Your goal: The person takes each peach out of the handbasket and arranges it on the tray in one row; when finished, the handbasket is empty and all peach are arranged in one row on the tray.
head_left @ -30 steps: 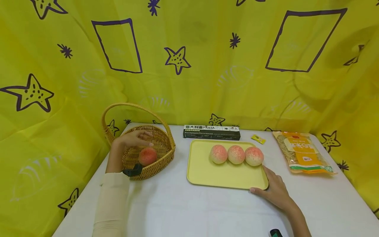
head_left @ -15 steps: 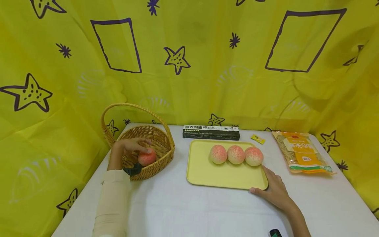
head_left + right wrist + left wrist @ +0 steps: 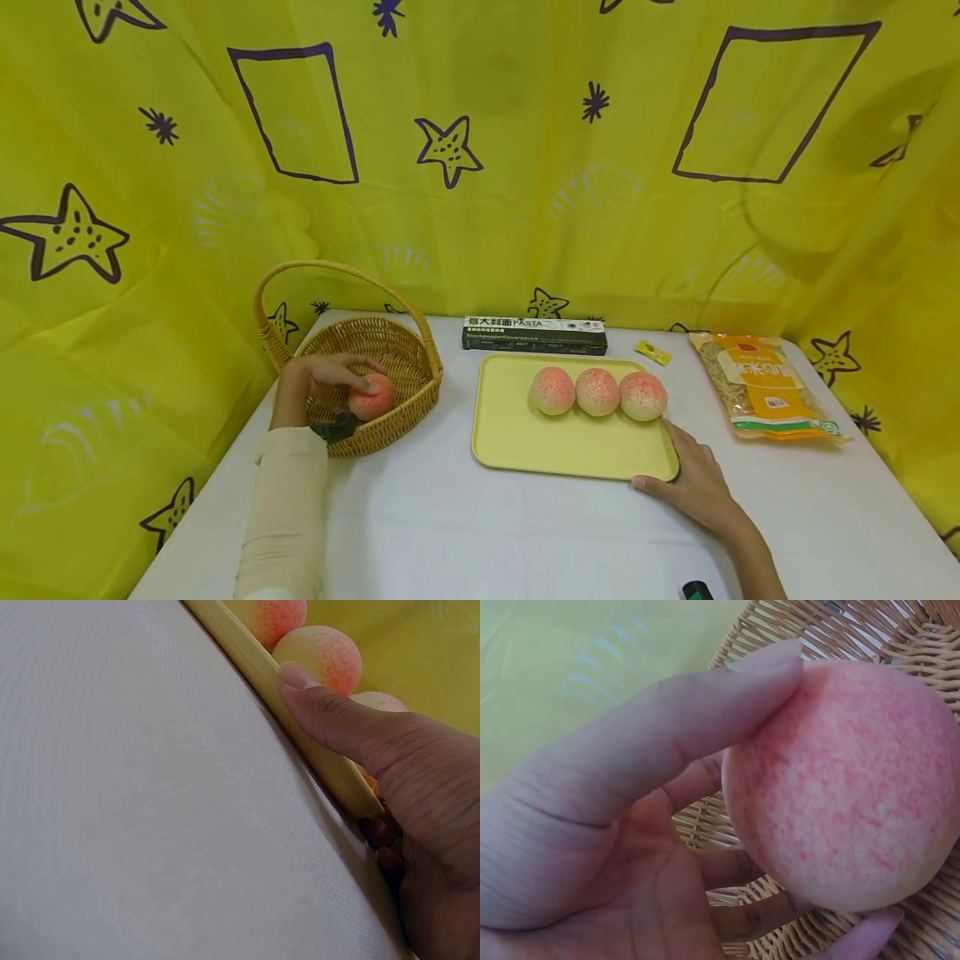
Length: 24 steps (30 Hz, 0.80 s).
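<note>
My left hand (image 3: 330, 373) reaches into the wicker basket (image 3: 401, 423) on the left and holds a pink peach (image 3: 373, 400). Up close in the left wrist view, the thumb lies on the upper side of the peach (image 3: 855, 787) and the fingers curl beneath it. My right hand (image 3: 697, 477) grips the near right corner of the yellow tray (image 3: 555, 446), its thumb along the front edge. Three pale pink peaches stand in a row on the tray: a left one (image 3: 553, 391), a middle one (image 3: 597, 392) and a right one (image 3: 643, 396).
A dark pasta box (image 3: 535, 337) lies behind the tray, with a small yellow packet (image 3: 653, 352) to its right. Farther right is a bag of noodles (image 3: 772, 387). The basket's tall handle (image 3: 352, 273) arches above my left hand. A yellow patterned curtain (image 3: 495, 233) hangs behind the table.
My left hand has lowered onto the peach in the basket and taken hold of it; a second ago it hovered above with fingers apart. The right hand and tray have not moved.
</note>
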### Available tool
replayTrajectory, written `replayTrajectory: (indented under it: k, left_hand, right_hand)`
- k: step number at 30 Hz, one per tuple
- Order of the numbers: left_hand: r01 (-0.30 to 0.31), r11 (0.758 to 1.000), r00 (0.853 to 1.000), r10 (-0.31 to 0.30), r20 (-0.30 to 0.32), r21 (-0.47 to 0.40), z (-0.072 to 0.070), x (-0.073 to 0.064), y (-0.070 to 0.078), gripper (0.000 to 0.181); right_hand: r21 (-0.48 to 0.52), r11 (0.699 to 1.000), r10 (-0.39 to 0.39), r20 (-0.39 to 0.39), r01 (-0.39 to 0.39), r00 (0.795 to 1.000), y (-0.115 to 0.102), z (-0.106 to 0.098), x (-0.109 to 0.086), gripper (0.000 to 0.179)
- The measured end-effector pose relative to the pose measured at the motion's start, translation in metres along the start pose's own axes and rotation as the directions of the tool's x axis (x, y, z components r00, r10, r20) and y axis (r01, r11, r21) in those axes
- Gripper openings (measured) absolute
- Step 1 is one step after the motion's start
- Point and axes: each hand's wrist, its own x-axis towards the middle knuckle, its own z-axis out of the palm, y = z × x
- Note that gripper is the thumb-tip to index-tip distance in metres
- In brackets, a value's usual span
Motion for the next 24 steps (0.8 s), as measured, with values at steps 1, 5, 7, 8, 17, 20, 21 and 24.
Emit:
replayTrajectory:
  k: [1,5,7,8,17,20,21,24]
  left_hand:
    - [0.005,1.000,1.000,-0.005,0.004,-0.008,0.0002,0.0009,-0.0008,0.065]
    - [0.013,1.000,0.999,-0.012,0.042,-0.014,0.0006,0.0033,-0.0034,0.068]
    - [0.019,1.000,0.998,-0.018,0.054,-0.016,0.0010,0.0041,-0.0040,0.071]
    - [0.019,1.000,0.998,-0.018,0.065,-0.015,0.0012,0.0044,-0.0041,0.072]
    - [0.028,0.999,0.997,-0.026,0.066,-0.024,0.0013,0.0007,-0.0027,0.074]
    - [0.007,1.000,0.999,-0.007,0.050,-0.008,0.0015,-0.0008,-0.0037,0.073]
    - [0.001,1.000,0.999,0.000,0.047,-0.012,0.0013,-0.0009,-0.0043,0.073]
    - [-0.022,0.999,0.999,0.023,0.035,-0.027,-0.0001,0.0001,-0.0069,0.070]
  right_hand:
    - [0.001,1.000,0.002,0.000,-0.002,1.000,0.0004,0.0001,-0.0002,0.109]
    - [-0.003,1.000,0.013,0.001,-0.013,1.000,0.0007,0.0001,-0.0002,0.109]
    - [-0.004,1.000,0.014,0.002,-0.014,1.000,0.0005,0.0000,0.0001,0.110]
    - [-0.004,1.000,0.016,0.004,-0.016,1.000,0.0002,0.0001,0.0002,0.110]
    - [-0.010,1.000,0.019,0.013,-0.019,1.000,-0.0021,0.0003,0.0011,0.110]
    - [-0.006,1.000,0.016,0.013,-0.016,1.000,-0.0027,-0.0007,0.0007,0.110]
    - [-0.007,1.000,0.015,0.012,-0.015,1.000,-0.0027,-0.0011,0.0004,0.110]
    - [-0.006,1.000,0.014,0.009,-0.014,1.000,-0.0015,-0.0016,-0.0001,0.109]
